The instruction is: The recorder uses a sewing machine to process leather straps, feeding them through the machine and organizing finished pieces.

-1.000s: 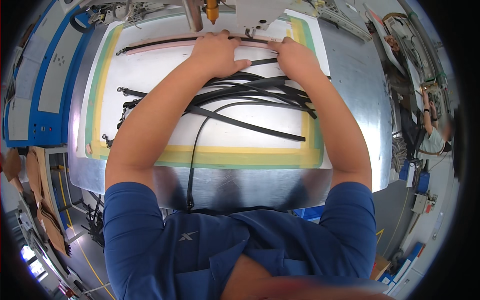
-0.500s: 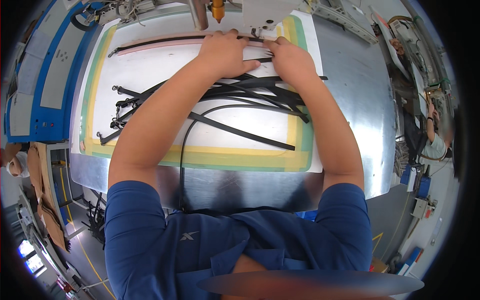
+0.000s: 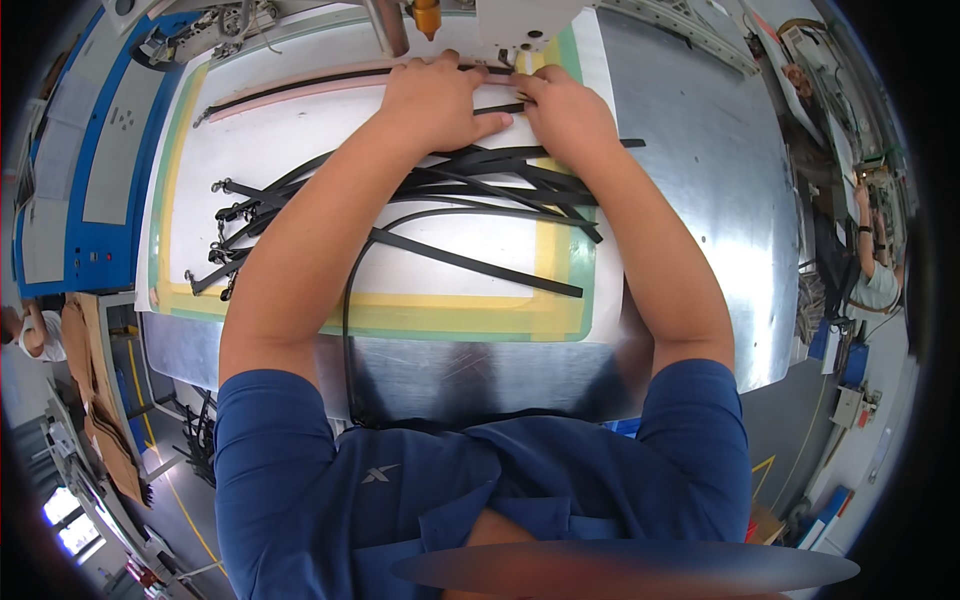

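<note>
A long thin black strap (image 3: 290, 90) runs along a pink guide strip (image 3: 245, 112) at the far side of a white work board (image 3: 390, 272). A small metal clasp ends it at the left. My left hand (image 3: 435, 100) lies over the strap, fingers stretched and pressing down, thumb out to the right. Close beside it, my right hand (image 3: 568, 112) has its fingertips pinched at the strap's right end; the fingers partly hide what they grip. Another dark strap piece (image 3: 503, 108) shows between left thumb and right hand. Several black straps (image 3: 475, 262) with clasps lie crossed nearer me.
Just beyond my hands hang an orange-brown nozzle (image 3: 427, 18) and a white machine head (image 3: 520, 25). Yellow and green tape (image 3: 450, 315) borders the board. Beneath is a shiny metal table (image 3: 700, 230). A blue cabinet (image 3: 105, 200) stands left. Other people are at both sides.
The white board has slid a little left on the metal table. Both hands have shifted slightly left with it, still at the strap; the loose straps have moved less.
</note>
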Motion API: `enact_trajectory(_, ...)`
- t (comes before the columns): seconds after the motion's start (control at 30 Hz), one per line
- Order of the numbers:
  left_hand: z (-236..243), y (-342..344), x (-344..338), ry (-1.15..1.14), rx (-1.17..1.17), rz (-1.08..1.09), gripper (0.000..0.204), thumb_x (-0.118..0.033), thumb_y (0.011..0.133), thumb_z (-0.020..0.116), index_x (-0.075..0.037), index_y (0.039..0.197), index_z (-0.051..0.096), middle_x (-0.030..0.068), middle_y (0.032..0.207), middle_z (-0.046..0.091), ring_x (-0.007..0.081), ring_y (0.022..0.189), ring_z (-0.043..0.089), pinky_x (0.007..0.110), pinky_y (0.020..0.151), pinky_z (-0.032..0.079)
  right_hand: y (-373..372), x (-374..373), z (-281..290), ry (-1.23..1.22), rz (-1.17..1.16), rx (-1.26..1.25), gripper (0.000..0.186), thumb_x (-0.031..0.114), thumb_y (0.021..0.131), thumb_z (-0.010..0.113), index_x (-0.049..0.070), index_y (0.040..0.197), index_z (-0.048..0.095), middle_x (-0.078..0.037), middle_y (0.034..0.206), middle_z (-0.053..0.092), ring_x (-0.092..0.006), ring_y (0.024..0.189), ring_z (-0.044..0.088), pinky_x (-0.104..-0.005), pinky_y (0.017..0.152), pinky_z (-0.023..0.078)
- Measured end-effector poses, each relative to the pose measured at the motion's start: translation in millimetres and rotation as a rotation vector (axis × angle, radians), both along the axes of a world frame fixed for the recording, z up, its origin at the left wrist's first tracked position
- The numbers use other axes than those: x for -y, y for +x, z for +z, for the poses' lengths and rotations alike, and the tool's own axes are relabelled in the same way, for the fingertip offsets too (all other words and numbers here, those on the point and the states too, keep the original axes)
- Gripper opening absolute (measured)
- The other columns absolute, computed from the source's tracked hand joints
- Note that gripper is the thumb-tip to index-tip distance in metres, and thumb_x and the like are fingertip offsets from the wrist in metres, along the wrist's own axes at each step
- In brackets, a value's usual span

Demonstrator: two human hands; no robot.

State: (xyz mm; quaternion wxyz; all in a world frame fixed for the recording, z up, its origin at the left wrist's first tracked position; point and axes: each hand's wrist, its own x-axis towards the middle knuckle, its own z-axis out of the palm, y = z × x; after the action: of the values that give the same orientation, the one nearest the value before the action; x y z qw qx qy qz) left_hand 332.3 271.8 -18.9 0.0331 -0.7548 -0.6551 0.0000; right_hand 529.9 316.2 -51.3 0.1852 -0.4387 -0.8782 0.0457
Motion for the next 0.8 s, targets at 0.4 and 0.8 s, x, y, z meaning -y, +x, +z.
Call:
enact_trajectory(0.4, -12.3, -34.1, 8.1, 0.076, 0.113, -0.041, 0.075, -0.07, 0.092, 0.062, -0.017, 0.145, 0.065, 0.0147, 0.143, 0.062, 0.039, 0.132, 0.059, 0.053, 0.11, 0.046, -6.9, -0.2, 3.7, -0.025, -0.035, 0.092, 0.042, 0.016, 0.094, 0.061, 0.017, 0.136, 0.067, -0.012, 0.125, 0.065, -0.0344, 0.101, 0.072, -0.0462, 0.086, 0.061)
enact_trajectory(0.8, 9.1, -269.1, 51.4, 0.04, 0.15, -0.061, 0.056, -0.049, 0.101, 0.059, -0.011, 0.141, 0.066, 0.0127, 0.141, 0.064, 0.0334, 0.127, 0.063, 0.05, 0.106, 0.049, -5.7, -2.8, 27.5, -0.085, -0.084, 0.188, 0.039, 0.018, 0.098, 0.058, 0.016, 0.136, 0.067, -0.012, 0.125, 0.065, -0.0346, 0.109, 0.07, -0.0462, 0.093, 0.058)
